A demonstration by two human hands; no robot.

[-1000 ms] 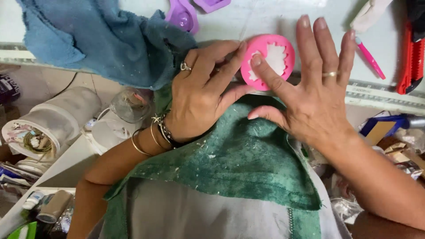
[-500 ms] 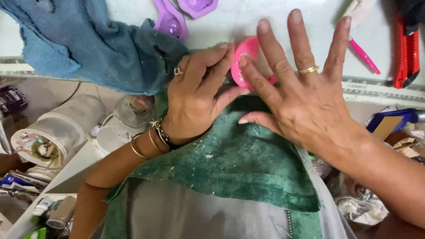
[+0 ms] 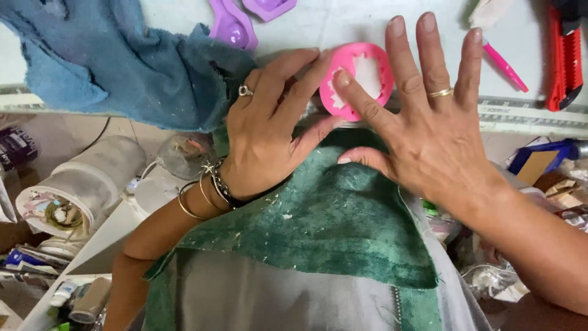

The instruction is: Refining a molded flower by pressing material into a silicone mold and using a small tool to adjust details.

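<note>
Fingers of both hands, left hand (image 3: 263, 141) and right hand (image 3: 429, 129), lie spread and flat, pinning the pink mould (image 3: 358, 79) between fingertips; it looks soft, light, bendy; best pressed at its rim.

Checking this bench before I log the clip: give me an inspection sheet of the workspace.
Surface: pale tabletop, speckled, with a ruler strip along its edge.
Job's things: round pink mould holding white filling.
Clutter: blue towel, purple moulds, red utility knife, pink-handled tool.
Hands: left hand touches the mould's left rim; right hand spread, index finger on the mould.
Cables: nothing seen.
Surroundings: green cloth over the lap; tubs and jars below.
</note>
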